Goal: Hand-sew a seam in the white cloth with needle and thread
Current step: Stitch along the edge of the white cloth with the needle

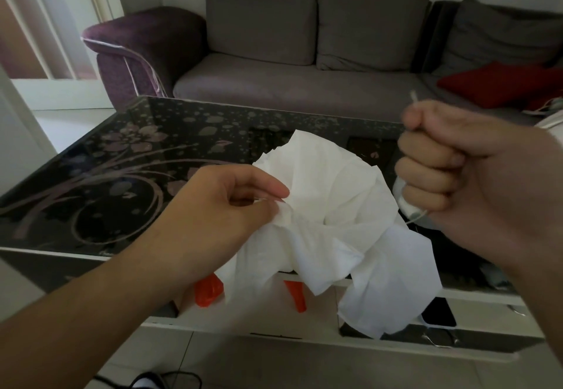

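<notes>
The white cloth (pixel 338 221) hangs crumpled in front of me, over the near edge of the table. My left hand (pixel 219 215) pinches a gathered fold at the cloth's left side between thumb and fingers. My right hand (pixel 463 169), raised to the right of the cloth, is curled into a fist round white thread (pixel 413 97). One thread end sticks out above the fist and a strand trails out below it at about the little finger. No needle shows in this view.
A black glass table (pixel 122 181) with a floral pattern lies under the cloth. Behind it stands a grey and purple sofa (pixel 274 78) with a red cushion (pixel 499 84). Orange items (pixel 210 292) sit on the shelf under the table. Black cables (pixel 152 379) lie on the tiled floor.
</notes>
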`<state>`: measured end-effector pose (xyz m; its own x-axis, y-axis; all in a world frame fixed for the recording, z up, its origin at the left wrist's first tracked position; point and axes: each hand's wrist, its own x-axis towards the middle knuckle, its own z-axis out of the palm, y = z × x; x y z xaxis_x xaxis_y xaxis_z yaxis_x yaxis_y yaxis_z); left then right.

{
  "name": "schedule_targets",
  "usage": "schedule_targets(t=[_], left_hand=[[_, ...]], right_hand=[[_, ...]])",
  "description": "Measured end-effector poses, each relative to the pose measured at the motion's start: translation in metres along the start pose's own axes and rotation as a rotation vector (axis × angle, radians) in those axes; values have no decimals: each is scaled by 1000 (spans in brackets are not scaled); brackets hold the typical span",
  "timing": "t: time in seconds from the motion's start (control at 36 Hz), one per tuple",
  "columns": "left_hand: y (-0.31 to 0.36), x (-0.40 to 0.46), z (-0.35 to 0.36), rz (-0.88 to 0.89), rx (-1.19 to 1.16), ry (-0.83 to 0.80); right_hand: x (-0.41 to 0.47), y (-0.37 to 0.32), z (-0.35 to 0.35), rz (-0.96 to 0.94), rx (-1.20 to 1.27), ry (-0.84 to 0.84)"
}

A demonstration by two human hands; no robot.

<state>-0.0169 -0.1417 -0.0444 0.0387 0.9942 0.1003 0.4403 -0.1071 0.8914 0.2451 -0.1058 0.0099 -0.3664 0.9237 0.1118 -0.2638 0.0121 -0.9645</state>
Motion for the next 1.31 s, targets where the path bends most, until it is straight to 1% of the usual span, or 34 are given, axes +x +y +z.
schedule_targets(t=[0.11,0.28,0.39,0.58,0.69,0.81,0.92,0.97,1.03,1.17,1.31], left_hand=[[0,0,-4,-19,-53,17],[3,-2,-8,-20,-145,-5],[4,-4,-10,2,-199,-23],[7,-5,-11,20,-285,-37],[9,-4,-14,37,-262,-28],[6,-2,-15,7,-252,-58],[0,2,-17,-74,-228,-149],[-1,4,-17,-135,-268,-224],[-2,5,-17,-180,-313,-265],[-2,4,-15,-186,-352,-226],[-1,4,-15,-159,-390,-243]], right_hand=[[-3,7,13,102,-100,-25],[0,34,36,156,-264,-48],[2,49,52,136,-265,-61],[1,57,59,214,-338,-30],[3,56,57,192,-347,-11],[4,57,54,181,-342,-28],[5,60,53,133,-369,-21],[5,60,53,115,-376,-21],[6,59,52,104,-383,-23],[5,61,51,105,-425,-8],[5,62,49,62,-535,36]])
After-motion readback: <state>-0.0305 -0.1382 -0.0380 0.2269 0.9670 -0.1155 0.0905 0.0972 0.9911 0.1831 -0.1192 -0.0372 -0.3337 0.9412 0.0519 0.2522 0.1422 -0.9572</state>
